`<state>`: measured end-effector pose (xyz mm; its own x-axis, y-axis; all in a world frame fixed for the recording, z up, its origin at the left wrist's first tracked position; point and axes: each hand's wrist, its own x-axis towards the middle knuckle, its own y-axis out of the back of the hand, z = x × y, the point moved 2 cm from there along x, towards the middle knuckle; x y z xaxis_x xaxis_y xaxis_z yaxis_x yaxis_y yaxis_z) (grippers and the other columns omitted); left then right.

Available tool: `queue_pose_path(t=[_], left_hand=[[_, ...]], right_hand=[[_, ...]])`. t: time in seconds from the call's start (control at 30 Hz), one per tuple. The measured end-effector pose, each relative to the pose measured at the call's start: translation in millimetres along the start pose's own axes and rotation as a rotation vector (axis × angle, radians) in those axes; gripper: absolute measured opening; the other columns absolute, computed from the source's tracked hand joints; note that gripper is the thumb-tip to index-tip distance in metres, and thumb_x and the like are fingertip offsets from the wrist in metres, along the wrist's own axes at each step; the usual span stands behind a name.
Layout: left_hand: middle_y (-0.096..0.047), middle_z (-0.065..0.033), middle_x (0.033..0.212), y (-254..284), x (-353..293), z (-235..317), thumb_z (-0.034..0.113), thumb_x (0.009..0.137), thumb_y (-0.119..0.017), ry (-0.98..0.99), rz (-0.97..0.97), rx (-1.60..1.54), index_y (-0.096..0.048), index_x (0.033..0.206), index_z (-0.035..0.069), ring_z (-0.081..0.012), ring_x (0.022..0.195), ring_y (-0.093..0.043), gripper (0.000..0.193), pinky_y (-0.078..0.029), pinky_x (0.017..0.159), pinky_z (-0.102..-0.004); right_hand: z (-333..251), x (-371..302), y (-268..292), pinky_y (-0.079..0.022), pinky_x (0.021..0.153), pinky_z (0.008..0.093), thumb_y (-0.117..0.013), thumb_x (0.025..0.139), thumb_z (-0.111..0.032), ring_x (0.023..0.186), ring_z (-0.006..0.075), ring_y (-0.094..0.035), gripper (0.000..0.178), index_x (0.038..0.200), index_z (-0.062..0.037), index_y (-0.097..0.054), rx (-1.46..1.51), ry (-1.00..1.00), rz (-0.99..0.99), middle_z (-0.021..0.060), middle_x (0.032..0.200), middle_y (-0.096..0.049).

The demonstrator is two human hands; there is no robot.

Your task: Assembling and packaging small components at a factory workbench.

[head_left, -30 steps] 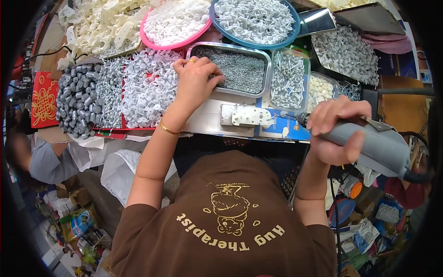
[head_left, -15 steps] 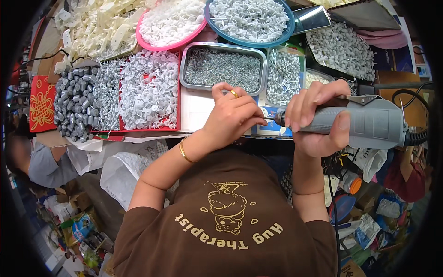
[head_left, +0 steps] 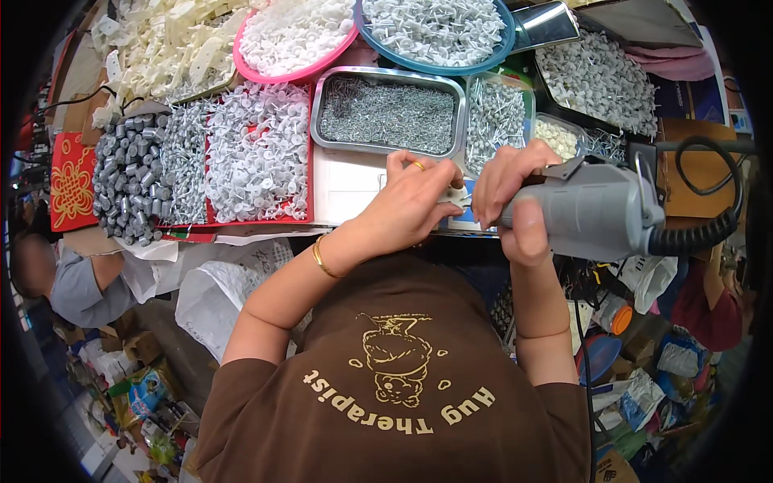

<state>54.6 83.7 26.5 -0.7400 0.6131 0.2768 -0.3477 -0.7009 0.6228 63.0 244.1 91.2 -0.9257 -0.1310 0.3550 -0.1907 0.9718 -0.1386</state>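
A grey electric screwdriver (head_left: 592, 211) is gripped in my right hand (head_left: 511, 193), fingers wrapped round its front end and thumb along the near side. Its front end points left, toward my left hand (head_left: 412, 195). That hand pinches a small white plastic part (head_left: 457, 198) between thumb and fingers, right at the screwdriver's tip. Whether the bit touches the part, or a screw sits between them, is too small to tell. Just beyond my left hand stands a metal tray (head_left: 386, 113) filled with small screws.
Along the bench lie grey cylinders (head_left: 133, 177), a red box of white plastic pieces (head_left: 311, 185), a pink bowl (head_left: 274, 77), a blue bowl (head_left: 439, 68) and a clear tub of screws (head_left: 495, 113). A coiled black cable (head_left: 696, 239) trails from the screwdriver. Another person's sleeve (head_left: 88, 290) shows at left.
My right hand and the screwdriver have shifted left, and the tool has turned slightly. My left hand has moved a little to the right; a white part now shows in its fingers.
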Motion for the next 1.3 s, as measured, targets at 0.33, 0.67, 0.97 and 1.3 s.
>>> queue_pose_path(t=[0.33, 0.67, 0.97, 1.3], left_hand=[[-0.067, -0.0082, 0.097, -1.8, -0.8, -3.5, 0.016, 0.085, -0.075, 0.039, -0.032, -0.047, -0.047, 0.111, 0.007, -0.0281, 0.101, -0.063, 0.039, -0.028, 0.098, -0.0463], [-0.067, -0.008, 0.098, -2.0, -0.2, -4.5, 0.016, 0.084, -0.076, 0.064, -0.025, -0.054, -0.046, 0.11, 0.008, -0.0286, 0.101, -0.063, 0.04, -0.028, 0.098, -0.0471], [-0.065, -0.0037, 0.11, 26.1, -21.3, -8.9, 0.015, 0.083, -0.075, 0.162, -0.042, 0.029, -0.051, 0.118, 0.01, -0.0245, 0.114, -0.057, 0.043, -0.027, 0.098, -0.0468], [-0.067, 0.003, 0.101, 23.6, -47.1, -16.7, 0.032, 0.074, -0.085, 0.307, 0.196, 0.039, -0.062, 0.099, 0.013, -0.0203, 0.103, -0.057, 0.039, -0.025, 0.094, -0.0456]], right_hand=[[9.8, -3.2, 3.9, -0.042, 0.045, 0.0245, -0.066, 0.09, -0.047, 0.048, 0.0109, -0.046, 0.047, 0.089, -0.0037, -0.047, -0.032, -0.012, -0.084, 0.0037, 0.062, -0.048], [21.5, 15.1, 1.5, -0.041, 0.043, 0.0264, -0.06, 0.093, -0.036, 0.047, 0.0137, -0.046, 0.035, 0.087, -0.0039, -0.048, 0.077, -0.05, 0.051, 0.0055, 0.061, -0.047], [15.9, 16.7, -11.3, -0.041, 0.042, 0.0276, -0.057, 0.094, -0.036, 0.045, 0.0132, -0.044, 0.034, 0.095, -0.004, -0.045, 0.1, 0.074, 0.094, 0.0047, 0.062, -0.046], [37.7, 24.5, -23.9, -0.041, 0.045, 0.0241, -0.063, 0.096, -0.039, 0.048, 0.0118, -0.047, 0.038, 0.094, -0.0033, -0.048, -0.077, 0.007, -0.032, 0.0037, 0.062, -0.049]])
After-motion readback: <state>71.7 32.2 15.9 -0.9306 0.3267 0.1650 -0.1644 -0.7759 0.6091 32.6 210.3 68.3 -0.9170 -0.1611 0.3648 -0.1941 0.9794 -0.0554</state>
